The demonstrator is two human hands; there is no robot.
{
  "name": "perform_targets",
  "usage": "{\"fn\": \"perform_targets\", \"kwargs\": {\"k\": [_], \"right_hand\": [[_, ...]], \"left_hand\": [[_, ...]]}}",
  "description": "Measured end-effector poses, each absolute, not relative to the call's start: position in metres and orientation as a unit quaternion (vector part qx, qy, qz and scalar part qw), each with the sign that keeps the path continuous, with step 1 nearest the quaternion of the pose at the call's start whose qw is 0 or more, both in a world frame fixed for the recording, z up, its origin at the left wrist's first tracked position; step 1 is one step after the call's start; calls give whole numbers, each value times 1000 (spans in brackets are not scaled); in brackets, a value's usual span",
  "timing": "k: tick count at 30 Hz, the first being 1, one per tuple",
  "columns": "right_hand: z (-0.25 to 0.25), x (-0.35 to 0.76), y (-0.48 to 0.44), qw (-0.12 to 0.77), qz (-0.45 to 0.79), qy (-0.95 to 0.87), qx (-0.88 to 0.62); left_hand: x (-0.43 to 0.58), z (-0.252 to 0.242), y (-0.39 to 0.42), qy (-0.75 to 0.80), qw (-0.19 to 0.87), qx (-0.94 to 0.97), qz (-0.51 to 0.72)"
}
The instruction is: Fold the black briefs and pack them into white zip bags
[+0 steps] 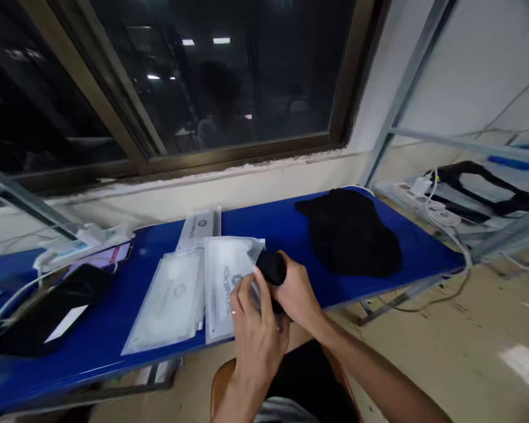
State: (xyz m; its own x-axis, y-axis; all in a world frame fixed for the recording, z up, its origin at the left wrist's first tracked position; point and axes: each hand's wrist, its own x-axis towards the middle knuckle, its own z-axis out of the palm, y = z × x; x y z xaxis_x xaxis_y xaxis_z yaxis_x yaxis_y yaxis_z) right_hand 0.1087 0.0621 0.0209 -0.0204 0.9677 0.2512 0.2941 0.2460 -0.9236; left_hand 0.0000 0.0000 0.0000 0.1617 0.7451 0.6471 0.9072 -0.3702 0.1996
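My right hand [297, 294] is wrapped round a bundled black cloth [272, 267], whose rounded end sits at the mouth of a frosted plastic bag [223, 294] with printed lettering. My left hand [256, 314] has its fingers closed at the right edge of that bag, against the cloth. Both hands hide much of the cloth and of the bag's opening. To the left of the bag lies a stack of similar frosted bags [171, 299]. Behind them is another printed bag [197, 229].
A heap of black cloth [352, 235] lies to the right on the blue table [264, 220]. At the left are a black package with a white label [66, 323], cables and a power strip [88, 241]. A metal frame [405, 94] rises at the right, by a second power strip [412, 194].
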Motion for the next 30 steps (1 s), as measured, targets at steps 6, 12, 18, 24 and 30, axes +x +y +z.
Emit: {"fn": "perform_targets", "kwargs": {"k": [6,12,18,24,30], "right_hand": [[-8,128,83,494,580,-505,-406],[-4,134,75,481,670,-449,-342],[5,131,60,491,655,-475,-324],[17,123,56,432,625,-595,-263],[46,129,55,362,515,-708,-320]], "left_hand": [[-52,20,0,-574,9,-678,-459],[-122,37,39,-611,-421,-470,-478],[-101,51,33,-506,-559,-454,-475],[-69,40,21,-530,-535,-475,-455],[-62,52,21,-543,-512,-346,-568]]}}
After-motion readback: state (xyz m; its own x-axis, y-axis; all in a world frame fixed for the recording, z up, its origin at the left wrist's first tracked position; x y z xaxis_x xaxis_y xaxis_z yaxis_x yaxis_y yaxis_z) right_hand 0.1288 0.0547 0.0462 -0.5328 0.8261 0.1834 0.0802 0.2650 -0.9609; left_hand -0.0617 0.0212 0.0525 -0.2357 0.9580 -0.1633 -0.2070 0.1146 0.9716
